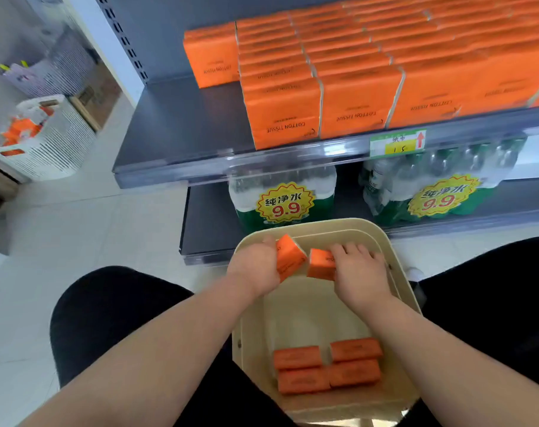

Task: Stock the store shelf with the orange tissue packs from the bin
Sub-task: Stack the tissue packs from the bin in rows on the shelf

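Note:
A cream bin sits between my knees on the floor. My left hand grips one orange tissue pack over the bin's far end. My right hand holds a second orange pack right beside it. Several more orange packs lie flat at the bin's near end. Above, the dark grey shelf carries rows of orange tissue packs across its middle and right; its left part is bare.
Below the shelf stand packs of bottled water with yellow 9.9 price stickers. A price tag hangs on the shelf's front rail. A white slatted basket with orange items stands on the floor at far left. My dark-trousered knees flank the bin.

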A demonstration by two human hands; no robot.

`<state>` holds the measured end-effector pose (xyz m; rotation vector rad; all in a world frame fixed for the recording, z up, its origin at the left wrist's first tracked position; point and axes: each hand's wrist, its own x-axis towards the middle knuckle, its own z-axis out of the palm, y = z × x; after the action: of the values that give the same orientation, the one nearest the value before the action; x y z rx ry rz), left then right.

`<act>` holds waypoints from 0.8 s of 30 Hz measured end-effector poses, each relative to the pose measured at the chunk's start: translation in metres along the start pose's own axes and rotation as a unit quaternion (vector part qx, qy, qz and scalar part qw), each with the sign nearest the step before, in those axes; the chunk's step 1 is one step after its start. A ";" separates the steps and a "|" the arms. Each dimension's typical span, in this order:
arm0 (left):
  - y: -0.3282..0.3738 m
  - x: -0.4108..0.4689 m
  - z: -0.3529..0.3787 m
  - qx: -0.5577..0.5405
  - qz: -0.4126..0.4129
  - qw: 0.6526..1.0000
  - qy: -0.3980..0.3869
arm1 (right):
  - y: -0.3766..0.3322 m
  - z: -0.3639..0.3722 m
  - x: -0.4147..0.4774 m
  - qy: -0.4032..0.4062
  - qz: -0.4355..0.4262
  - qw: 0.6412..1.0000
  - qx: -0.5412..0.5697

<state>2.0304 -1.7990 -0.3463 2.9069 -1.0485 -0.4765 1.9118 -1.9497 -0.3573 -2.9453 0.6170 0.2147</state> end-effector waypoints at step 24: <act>-0.061 -0.027 -0.248 -0.043 -0.072 0.939 0.334 | -0.055 -0.279 0.058 0.364 -0.079 0.926 -0.052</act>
<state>2.1201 -1.7573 -0.1098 2.7264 -0.6876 0.4381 2.0185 -1.9645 -0.0881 -3.1006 0.4285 -0.9278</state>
